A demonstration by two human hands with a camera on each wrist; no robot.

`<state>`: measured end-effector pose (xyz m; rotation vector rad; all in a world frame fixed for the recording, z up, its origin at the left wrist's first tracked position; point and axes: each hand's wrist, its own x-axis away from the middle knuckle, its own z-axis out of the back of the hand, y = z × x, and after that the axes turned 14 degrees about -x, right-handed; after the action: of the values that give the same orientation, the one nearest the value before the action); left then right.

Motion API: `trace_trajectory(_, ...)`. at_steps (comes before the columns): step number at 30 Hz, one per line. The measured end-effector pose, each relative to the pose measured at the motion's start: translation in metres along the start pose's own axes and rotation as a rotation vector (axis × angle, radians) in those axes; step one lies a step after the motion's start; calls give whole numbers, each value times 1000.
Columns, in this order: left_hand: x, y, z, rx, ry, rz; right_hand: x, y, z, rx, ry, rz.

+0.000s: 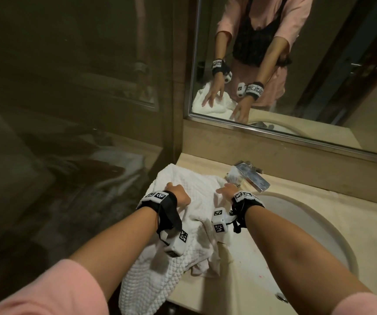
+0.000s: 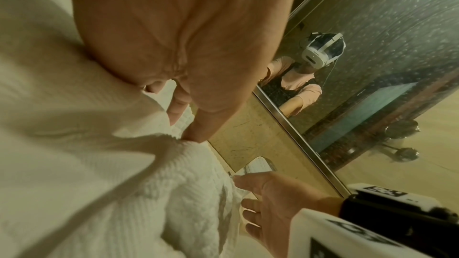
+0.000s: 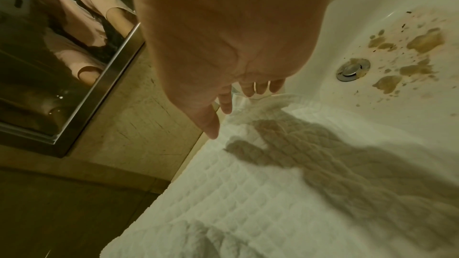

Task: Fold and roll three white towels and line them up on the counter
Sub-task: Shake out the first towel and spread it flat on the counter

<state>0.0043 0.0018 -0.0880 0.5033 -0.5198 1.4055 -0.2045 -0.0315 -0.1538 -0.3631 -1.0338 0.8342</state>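
Early in the task, by the look of it: no rolled towel in view, none lined up. White waffle towel (image 1: pixel 196 201) spread rumpled on the counter (image 1: pixel 239 269) left of the sink (image 1: pixel 319 223), one end hanging over the front edge. Left hand (image 1: pixel 178 194) pressing flat on it, fingers extended; right hand (image 1: pixel 226 192) open, fingertips at its far corner

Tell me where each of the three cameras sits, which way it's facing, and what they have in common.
Head: worn on the head, looking down at the counter, mirror and white towel; both forearms and hands show.
Left wrist: looks along the left hand pressing the towel toward the mirror; the right hand shows too.
Right wrist: looks along the right hand's open fingers at the towel and sink.
Shared: all show the towel and mirror.
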Motion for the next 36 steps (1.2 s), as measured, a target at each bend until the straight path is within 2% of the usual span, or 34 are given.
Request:
trace_trajectory(5, -6, 3, -4, -53, -6, 15, -2, -1, -4, -47, 12, -7)
trace_trajectory(9, -9, 4, -4, -55, -24, 26, 3, 2, -5, -261, -22, -103)
trace_trajectory(13, -10, 5, -3, -71, -29, 21, 11, -1, -2, -406, 9, -80)
trace_trajectory(18, -15, 4, -1, -83, -58, -21, 14, -13, 2, -526, 53, 52)
trace_trajectory(22, -12, 4, 0, -102, 14, -64, 30, -21, 13, -617, 56, 170)
trace_trajectory(28, -4, -9, 5, 220, 13, -18, 74, -36, 22, -653, -16, 240)
trace_trajectory(32, 3, -16, 17, 515, 48, 11, 99, -46, 25, -818, -27, 260)
trace_trajectory(36, 15, -21, 30, 631, 103, 21, 126, -62, 36, -928, -24, 324)
